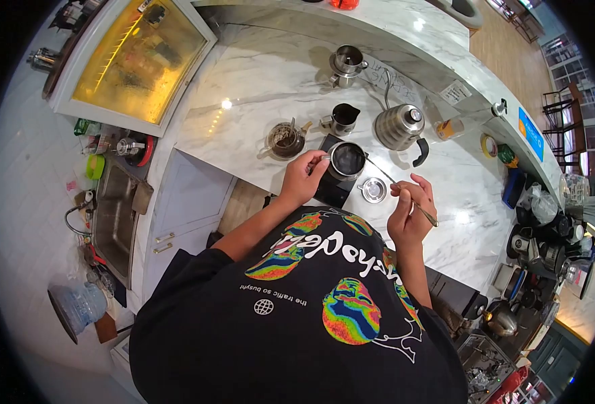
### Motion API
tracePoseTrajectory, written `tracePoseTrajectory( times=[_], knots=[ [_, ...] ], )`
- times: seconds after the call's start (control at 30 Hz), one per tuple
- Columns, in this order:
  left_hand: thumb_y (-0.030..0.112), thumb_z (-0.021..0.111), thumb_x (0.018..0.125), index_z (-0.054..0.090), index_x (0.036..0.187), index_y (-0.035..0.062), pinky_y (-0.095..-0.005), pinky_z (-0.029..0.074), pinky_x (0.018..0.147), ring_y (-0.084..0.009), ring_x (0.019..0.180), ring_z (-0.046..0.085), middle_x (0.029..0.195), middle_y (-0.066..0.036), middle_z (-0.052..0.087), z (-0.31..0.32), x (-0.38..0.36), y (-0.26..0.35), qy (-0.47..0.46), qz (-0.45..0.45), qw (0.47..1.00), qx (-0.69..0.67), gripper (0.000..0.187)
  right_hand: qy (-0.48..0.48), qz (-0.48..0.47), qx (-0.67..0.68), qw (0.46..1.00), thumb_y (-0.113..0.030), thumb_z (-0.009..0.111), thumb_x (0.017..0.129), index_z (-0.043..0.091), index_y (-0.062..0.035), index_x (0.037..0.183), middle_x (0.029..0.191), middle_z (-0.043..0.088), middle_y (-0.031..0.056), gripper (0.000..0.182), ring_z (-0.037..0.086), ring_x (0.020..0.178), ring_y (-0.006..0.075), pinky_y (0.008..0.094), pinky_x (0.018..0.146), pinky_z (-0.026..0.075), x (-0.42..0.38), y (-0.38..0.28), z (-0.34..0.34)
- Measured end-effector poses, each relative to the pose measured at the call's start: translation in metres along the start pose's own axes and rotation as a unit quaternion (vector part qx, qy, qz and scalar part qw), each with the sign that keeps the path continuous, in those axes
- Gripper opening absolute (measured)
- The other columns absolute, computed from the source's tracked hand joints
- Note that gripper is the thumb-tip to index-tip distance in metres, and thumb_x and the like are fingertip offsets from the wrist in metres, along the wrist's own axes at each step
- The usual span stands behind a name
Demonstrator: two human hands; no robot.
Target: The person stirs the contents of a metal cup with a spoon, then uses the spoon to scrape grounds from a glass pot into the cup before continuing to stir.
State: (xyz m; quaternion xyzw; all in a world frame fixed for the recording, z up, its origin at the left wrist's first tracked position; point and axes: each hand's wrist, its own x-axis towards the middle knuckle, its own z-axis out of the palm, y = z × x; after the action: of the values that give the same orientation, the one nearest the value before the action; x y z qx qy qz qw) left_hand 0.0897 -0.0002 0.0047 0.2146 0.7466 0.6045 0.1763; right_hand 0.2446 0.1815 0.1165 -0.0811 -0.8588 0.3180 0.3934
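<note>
A metal cup with dark contents [347, 161] stands on a black scale [333, 194] on the marble counter. My left hand [304, 176] has its fingers closed on the cup's handle. In my right hand [413, 208] is a long thin spoon [382, 171], slanting with its far end at the cup's right rim. A small round metal filter piece [373, 190] lies just right of the scale. Behind the cup is a dark-filled metal pitcher [344, 118]. To the left stands a glass vessel with brown grounds [285, 140].
A gooseneck kettle [399, 126] stands right of the pitcher, and a metal dripper on a cup [347, 62] is farther back. A clear cup [449, 128] is near the raised ledge. At left are a lit glass cabinet [132, 57] and a sink [114, 225].
</note>
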Motion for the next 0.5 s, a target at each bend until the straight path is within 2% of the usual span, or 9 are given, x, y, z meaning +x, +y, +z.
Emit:
tracePoseTrajectory(
  times=[0.13,0.27,0.37,0.5],
  knots=[
    [0.016,0.066,0.100,0.069,0.114,0.0002,-0.0265,0.051,0.074,-0.0094,0.080,0.062,0.091,-0.005,0.071,0.0003,0.0004,0.0008,0.004,0.009,1.000,0.005,0.021,0.009,-0.008,0.011,1.000,-0.001,0.059,0.096,0.060,-0.0029,0.093,0.080,0.070,0.0093,0.004,0.068,0.069,0.0238,0.0508,0.094,0.053,-0.0015,0.0022,-0.0003],
    [0.017,0.067,0.101,0.069,0.114,0.0001,-0.0259,0.051,0.073,-0.0080,0.079,0.061,0.089,-0.004,0.070,0.0001,0.0014,-0.0013,-0.003,0.003,1.000,0.006,0.021,0.010,-0.009,0.016,1.000,-0.002,0.060,0.096,0.059,-0.0037,0.092,0.080,0.070,0.0088,0.005,0.068,0.069,0.0243,0.0505,0.094,0.053,-0.0011,0.0014,0.0004],
    [0.017,0.067,0.101,0.069,0.114,0.0001,-0.0259,0.051,0.072,-0.0078,0.077,0.061,0.088,-0.004,0.070,-0.0001,0.0014,0.0017,-0.009,0.000,1.000,0.013,0.021,0.016,-0.007,0.006,1.000,-0.007,0.054,0.103,0.060,-0.0033,0.094,0.077,0.071,0.0084,0.012,0.070,0.069,0.0212,0.0510,0.098,0.051,-0.0042,0.0046,0.0007],
    [0.016,0.067,0.101,0.069,0.114,0.0002,-0.0261,0.051,0.072,-0.0082,0.076,0.061,0.087,-0.004,0.070,-0.0001,0.0014,-0.0013,-0.005,0.005,1.000,-0.001,0.021,0.024,0.009,0.012,1.000,-0.003,0.060,0.097,0.061,-0.0036,0.090,0.080,0.071,0.0085,0.007,0.068,0.069,0.0236,0.0505,0.094,0.052,-0.0033,0.0038,-0.0011]
  ],
)
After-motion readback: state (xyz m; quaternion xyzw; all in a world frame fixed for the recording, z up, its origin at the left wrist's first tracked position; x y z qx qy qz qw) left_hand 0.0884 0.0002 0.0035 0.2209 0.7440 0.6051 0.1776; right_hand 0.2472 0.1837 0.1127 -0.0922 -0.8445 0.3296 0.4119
